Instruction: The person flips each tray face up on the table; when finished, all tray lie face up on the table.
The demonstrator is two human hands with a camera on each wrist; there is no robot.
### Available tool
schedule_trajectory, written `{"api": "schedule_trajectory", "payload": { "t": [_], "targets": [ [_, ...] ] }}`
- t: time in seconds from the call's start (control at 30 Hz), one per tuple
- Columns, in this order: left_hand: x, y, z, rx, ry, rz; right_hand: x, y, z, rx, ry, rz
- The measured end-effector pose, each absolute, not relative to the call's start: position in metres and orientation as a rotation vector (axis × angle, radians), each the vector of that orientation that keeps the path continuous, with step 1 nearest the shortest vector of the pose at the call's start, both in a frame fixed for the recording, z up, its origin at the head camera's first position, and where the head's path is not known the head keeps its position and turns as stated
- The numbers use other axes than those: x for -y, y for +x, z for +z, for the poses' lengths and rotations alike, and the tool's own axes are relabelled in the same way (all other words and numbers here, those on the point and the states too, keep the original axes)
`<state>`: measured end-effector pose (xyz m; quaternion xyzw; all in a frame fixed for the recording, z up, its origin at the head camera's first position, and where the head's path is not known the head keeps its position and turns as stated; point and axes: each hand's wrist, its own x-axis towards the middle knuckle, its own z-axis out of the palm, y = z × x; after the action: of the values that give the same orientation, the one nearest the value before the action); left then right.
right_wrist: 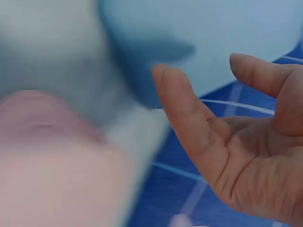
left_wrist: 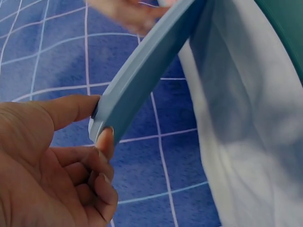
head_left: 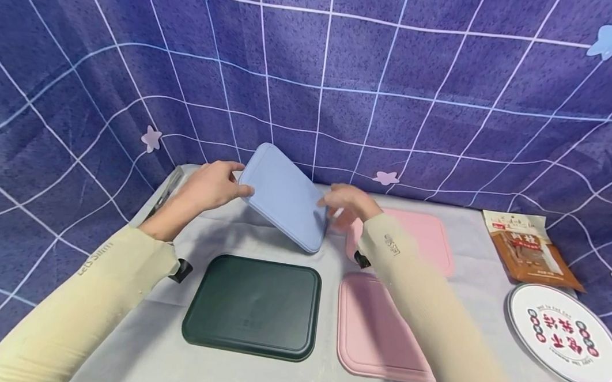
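Note:
A light blue rectangular board (head_left: 285, 195) with rounded corners is held up at a tilt above the back of the table. My left hand (head_left: 214, 185) pinches its left edge between thumb and fingers; the left wrist view shows the grip on the edge of the board (left_wrist: 137, 71). My right hand (head_left: 349, 202), slightly blurred, is beside the board's right edge. In the right wrist view the fingers of my right hand (right_wrist: 236, 137) are spread and curve loosely, with nothing gripped. Nearer me lies a dark green board (head_left: 252, 306), flat on the cloth.
A pink board (head_left: 382, 327) lies right of the green one, partly under my right forearm, with another pink board (head_left: 428, 238) behind it. At the right are a brown food packet (head_left: 534, 249) and a round white plate-like piece (head_left: 563, 337). A patterned blue curtain (head_left: 354, 72) closes the back.

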<state>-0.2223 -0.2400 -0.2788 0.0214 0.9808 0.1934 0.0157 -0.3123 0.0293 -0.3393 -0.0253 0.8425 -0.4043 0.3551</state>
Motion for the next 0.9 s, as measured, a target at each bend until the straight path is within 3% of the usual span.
{"api": "schedule_trajectory", "payload": {
  "t": [0.37,0.9],
  "targets": [
    [0.218,-0.212,-0.267,-3.182,0.003,0.547,0.027,-0.314,-0.241,-2.305,-0.21,-0.956],
    [0.183,-0.2,-0.26,-3.366,0.122,0.521,0.056,-0.301,-0.203,-2.538,-0.186,-0.673]
  ]
}}
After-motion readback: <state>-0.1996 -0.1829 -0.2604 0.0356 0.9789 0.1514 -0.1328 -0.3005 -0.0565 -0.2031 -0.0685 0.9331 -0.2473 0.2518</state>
